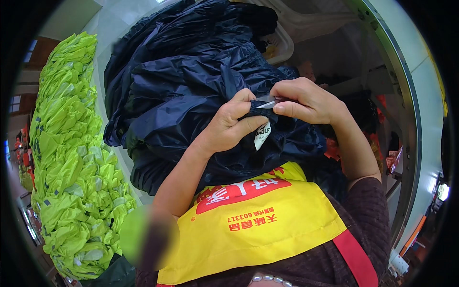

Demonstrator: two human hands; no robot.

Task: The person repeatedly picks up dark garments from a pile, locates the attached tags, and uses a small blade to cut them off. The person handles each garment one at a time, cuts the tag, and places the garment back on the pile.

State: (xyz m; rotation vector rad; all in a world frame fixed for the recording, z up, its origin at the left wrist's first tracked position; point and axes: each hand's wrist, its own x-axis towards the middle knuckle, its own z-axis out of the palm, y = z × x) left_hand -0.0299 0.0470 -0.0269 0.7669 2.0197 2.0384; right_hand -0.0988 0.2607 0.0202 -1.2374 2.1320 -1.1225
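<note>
Left hand (232, 125) pinches navy garment (191, 86) beside white label (262, 135); right hand (306, 100) grips small snips (267, 102) at 12 o'clock of label. Risk — blade nicks fabric or thumb; bunched cloth hides thread.

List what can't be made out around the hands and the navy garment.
- Small metal tool, head view: mostly hidden between the right hand and left hand; kind unclear.
- Navy garment: crumpled pile, shape unreadable.
- White label: partly covered by the left thumb.
- Left elbow: blurred.
</note>
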